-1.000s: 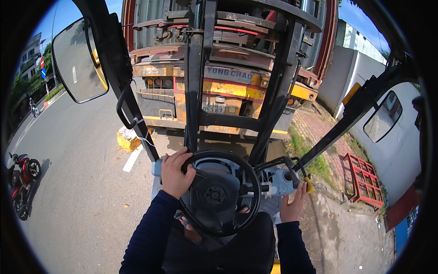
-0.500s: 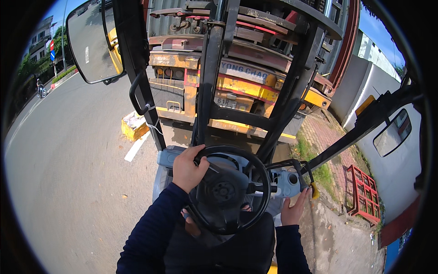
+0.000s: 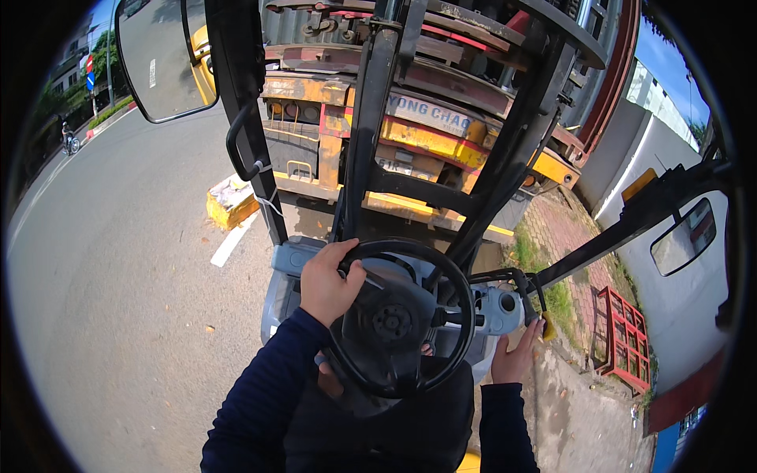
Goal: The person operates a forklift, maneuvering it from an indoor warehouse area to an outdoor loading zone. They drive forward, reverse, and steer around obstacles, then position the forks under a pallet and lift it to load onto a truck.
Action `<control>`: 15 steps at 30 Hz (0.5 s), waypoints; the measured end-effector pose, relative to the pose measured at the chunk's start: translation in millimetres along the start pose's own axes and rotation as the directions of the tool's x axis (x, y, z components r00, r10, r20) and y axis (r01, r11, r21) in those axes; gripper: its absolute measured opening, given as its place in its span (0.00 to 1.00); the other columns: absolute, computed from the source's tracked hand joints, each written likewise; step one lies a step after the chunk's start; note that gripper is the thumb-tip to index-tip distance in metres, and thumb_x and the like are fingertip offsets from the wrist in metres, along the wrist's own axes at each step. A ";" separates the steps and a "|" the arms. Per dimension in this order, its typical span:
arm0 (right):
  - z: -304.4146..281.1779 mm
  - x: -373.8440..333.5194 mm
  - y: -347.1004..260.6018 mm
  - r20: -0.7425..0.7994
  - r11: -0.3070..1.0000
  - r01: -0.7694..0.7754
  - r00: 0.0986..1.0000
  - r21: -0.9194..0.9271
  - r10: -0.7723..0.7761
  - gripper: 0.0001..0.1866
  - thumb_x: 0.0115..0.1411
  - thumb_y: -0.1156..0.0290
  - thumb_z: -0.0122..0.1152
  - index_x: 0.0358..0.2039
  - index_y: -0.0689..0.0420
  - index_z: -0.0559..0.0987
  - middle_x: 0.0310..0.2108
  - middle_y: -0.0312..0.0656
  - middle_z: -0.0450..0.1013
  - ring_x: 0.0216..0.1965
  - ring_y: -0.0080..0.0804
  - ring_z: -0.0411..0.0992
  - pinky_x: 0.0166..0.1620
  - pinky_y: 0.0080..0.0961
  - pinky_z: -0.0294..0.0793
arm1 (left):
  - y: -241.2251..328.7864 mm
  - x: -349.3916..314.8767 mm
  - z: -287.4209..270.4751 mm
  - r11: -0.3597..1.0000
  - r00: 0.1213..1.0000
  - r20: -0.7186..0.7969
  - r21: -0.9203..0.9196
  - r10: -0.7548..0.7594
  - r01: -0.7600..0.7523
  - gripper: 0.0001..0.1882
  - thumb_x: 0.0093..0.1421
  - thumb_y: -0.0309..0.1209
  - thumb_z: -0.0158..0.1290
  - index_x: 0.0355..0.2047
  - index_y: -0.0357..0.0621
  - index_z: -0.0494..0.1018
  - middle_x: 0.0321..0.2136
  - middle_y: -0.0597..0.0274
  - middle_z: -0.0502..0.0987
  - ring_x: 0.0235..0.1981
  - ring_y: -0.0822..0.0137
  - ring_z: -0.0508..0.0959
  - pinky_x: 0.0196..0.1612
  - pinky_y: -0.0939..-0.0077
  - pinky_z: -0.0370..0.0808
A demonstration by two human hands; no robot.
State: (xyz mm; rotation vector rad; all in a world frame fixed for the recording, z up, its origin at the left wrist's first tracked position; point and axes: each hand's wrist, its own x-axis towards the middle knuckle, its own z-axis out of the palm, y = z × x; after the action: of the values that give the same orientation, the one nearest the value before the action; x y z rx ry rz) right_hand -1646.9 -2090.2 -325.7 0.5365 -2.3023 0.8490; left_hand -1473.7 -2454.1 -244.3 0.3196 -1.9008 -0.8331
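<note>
My left hand (image 3: 332, 284) is closed round the upper left rim of a black steering wheel (image 3: 467, 303). The wheel's dark hub (image 3: 392, 322) lies over my lap. To the right, my right hand (image 3: 514, 359) has its fingers stretched out beside the grey console (image 3: 503, 311). Its fingertips are close to a yellow knob (image 3: 549, 329) below the black control levers (image 3: 538, 293); whether they touch cannot be told. Both arms wear dark blue sleeves. Ahead of the wheel stand the black uprights of a forklift mast (image 3: 371, 134).
A yellow and red trailer rear (image 3: 430, 142) stands just beyond the mast. A yellow block (image 3: 233, 202) lies on the road at the left. A red metal rack (image 3: 627, 339) and a white wall (image 3: 670, 158) are at the right. A cyclist (image 3: 69, 139) is far left.
The whole view has shifted slightly, with the wheel and mast a little further right. My left hand stays on the rim. The fingers of my right hand look a little more spread.
</note>
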 end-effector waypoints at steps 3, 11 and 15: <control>1.4 1.5 -0.7 -0.006 0.999 0.031 0.999 -0.027 -0.031 0.44 0.62 0.74 0.62 0.74 0.68 0.51 0.76 0.64 0.45 0.76 0.60 0.46 0.74 0.43 0.54 | -2.1 1.5 0.7 1.000 1.000 -0.014 -0.018 -0.020 0.020 0.19 0.56 0.31 0.58 0.47 0.37 0.80 0.41 0.46 0.83 0.42 0.45 0.83 0.47 0.59 0.79; 17.6 20.2 3.4 -0.002 0.999 0.021 1.000 -0.029 -0.022 0.43 0.62 0.74 0.61 0.73 0.69 0.52 0.76 0.64 0.45 0.76 0.60 0.47 0.73 0.42 0.55 | -11.8 17.2 9.7 0.999 1.000 -0.008 -0.013 -0.030 0.030 0.18 0.56 0.31 0.58 0.46 0.37 0.81 0.40 0.46 0.83 0.41 0.46 0.83 0.46 0.61 0.80; 27.8 35.7 5.5 0.026 1.000 0.006 1.000 -0.011 -0.006 0.43 0.62 0.73 0.61 0.73 0.69 0.52 0.76 0.64 0.45 0.76 0.60 0.47 0.74 0.42 0.55 | -22.4 33.9 19.0 0.999 0.999 -0.004 -0.006 -0.032 0.032 0.18 0.56 0.31 0.58 0.46 0.37 0.81 0.40 0.47 0.83 0.41 0.46 0.83 0.46 0.61 0.80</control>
State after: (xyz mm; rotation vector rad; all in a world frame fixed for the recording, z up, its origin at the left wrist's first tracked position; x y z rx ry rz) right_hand -1687.3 -2110.8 -320.9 0.5529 -2.3261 0.8310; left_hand -1509.3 -2481.3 -241.1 0.3488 -1.8934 -0.8593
